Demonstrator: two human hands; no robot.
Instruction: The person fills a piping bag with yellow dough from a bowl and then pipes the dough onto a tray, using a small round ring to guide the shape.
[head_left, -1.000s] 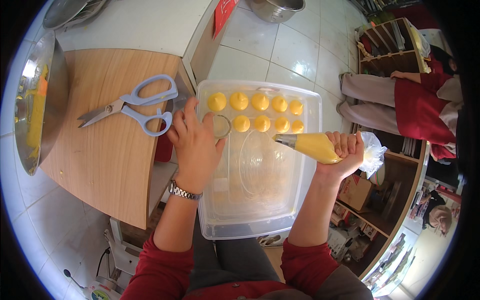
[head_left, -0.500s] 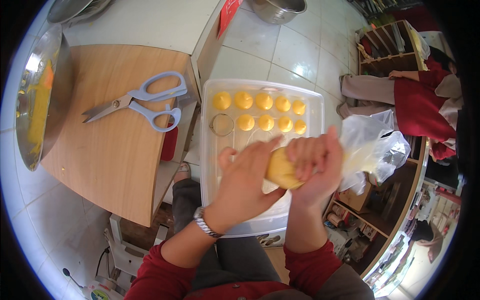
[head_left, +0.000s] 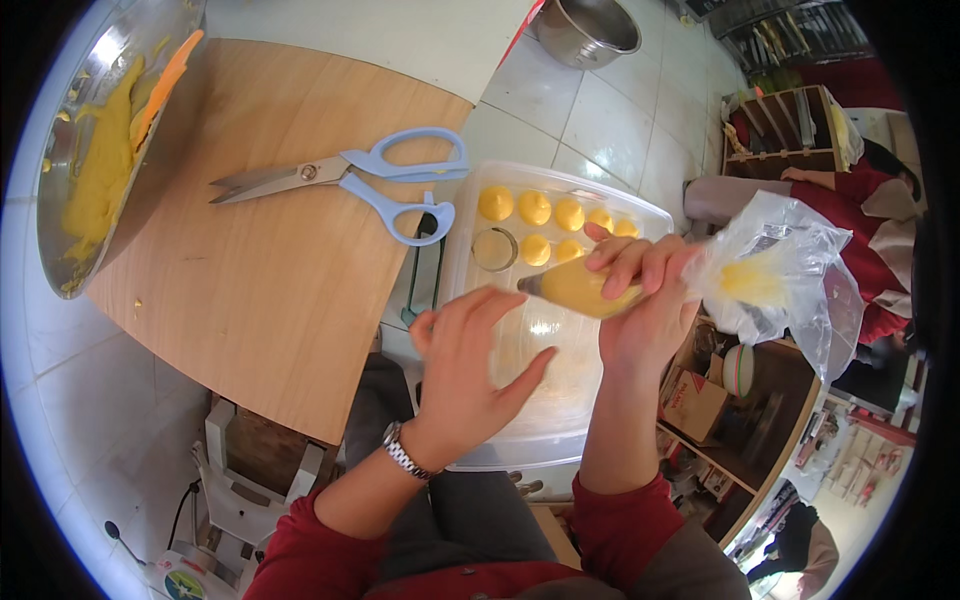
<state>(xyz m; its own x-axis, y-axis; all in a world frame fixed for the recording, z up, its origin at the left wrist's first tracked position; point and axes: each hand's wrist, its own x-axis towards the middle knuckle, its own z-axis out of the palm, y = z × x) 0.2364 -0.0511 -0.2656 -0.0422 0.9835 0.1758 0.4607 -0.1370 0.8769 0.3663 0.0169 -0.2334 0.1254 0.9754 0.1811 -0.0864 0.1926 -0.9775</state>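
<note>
My right hand is wrapped around a clear piping bag full of yellow batter. The bag's narrow tip points left, and its loose plastic end spreads out to the right. Beside the tip, my left hand is open, fingers apart and holding nothing. Both hands are above a translucent plastic tray. Two rows of piped yellow mounds sit in its far part, some partly hidden by my right hand. A thin round ring lies at the left of the nearer row.
On the wooden table at left lie light-blue-handled scissors, partly spread. A steel bowl with yellow batter and an orange spatula stands at far left. A steel pot is on the tiled floor. A person stands at right near wooden shelves.
My left hand has come away from the piping bag and opened. The bag is tilted with its tip showing on the left. The view has shifted, moving the table and tray rightward.
</note>
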